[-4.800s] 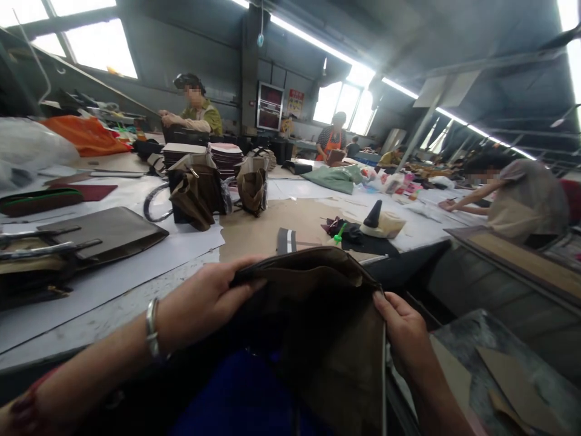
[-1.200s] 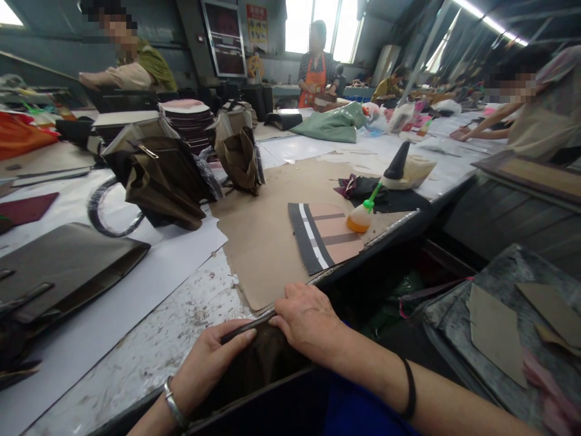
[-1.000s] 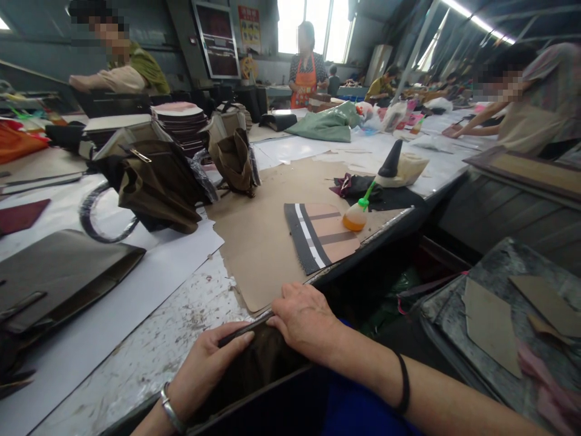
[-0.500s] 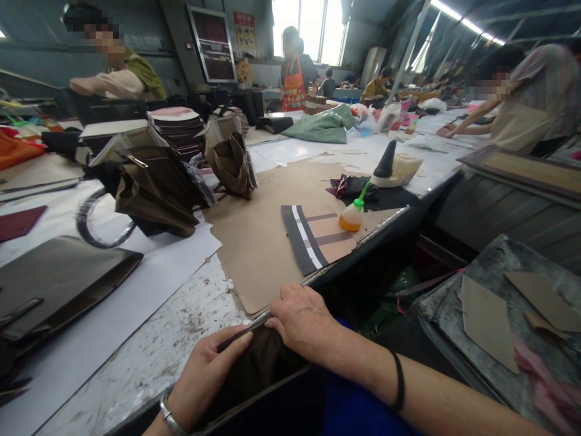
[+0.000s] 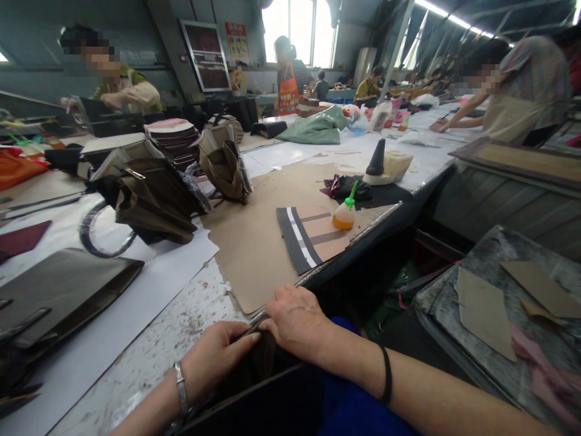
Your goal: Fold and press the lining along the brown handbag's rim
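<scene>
A dark brown bag piece (image 5: 261,363) hangs over the near edge of the worktable (image 5: 158,339), in my lap. My left hand (image 5: 215,357) pinches its upper edge from the left, fingers closed on it, a silver bangle on the wrist. My right hand (image 5: 295,321) presses down on the same edge from the right, fingers curled over it, a black band on the wrist. Both hands sit close together at the table edge.
On the table lie a striped fabric panel (image 5: 308,236), a glue bottle (image 5: 344,215) with green nozzle, brown paper (image 5: 254,242), brown bags (image 5: 149,194), a flat dark bag (image 5: 63,290) and stacked pieces (image 5: 175,136). Several people work further along. A grey bin (image 5: 499,290) with cardboard scraps stands at right.
Earlier I held the bag piece open and raised in both hands; now it is lowered at the table edge and my hands have come close together on its rim. My view has drifted slightly.
</scene>
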The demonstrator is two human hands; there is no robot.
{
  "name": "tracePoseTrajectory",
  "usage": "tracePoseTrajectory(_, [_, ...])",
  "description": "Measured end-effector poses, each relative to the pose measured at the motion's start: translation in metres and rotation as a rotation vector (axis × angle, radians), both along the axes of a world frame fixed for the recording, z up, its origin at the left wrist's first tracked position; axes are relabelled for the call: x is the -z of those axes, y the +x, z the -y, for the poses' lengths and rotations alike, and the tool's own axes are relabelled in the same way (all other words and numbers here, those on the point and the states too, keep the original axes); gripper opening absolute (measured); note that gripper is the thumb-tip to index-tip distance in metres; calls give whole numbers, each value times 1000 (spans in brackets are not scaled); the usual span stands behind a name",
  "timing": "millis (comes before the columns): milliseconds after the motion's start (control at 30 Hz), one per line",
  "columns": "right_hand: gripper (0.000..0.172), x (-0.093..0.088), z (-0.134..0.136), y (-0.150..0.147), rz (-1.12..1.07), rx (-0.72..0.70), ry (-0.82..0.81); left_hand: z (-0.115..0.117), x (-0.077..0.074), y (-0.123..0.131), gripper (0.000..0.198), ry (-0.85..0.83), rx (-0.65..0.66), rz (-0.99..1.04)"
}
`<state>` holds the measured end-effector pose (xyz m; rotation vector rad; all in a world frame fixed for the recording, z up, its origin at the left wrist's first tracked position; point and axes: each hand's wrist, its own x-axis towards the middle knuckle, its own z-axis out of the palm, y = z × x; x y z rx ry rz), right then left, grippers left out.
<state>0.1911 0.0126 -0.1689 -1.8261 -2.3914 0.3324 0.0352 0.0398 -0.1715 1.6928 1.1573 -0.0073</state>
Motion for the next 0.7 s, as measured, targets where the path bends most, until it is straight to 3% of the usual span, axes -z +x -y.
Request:
tracePoseTrajectory(300, [20, 10, 9, 38, 33, -103, 69, -1, 10, -7, 36, -76, -92, 43])
tracePoseTrajectory(700, [17, 18, 2, 37, 48, -17, 65, -2, 6, -3, 43, -153, -109, 31])
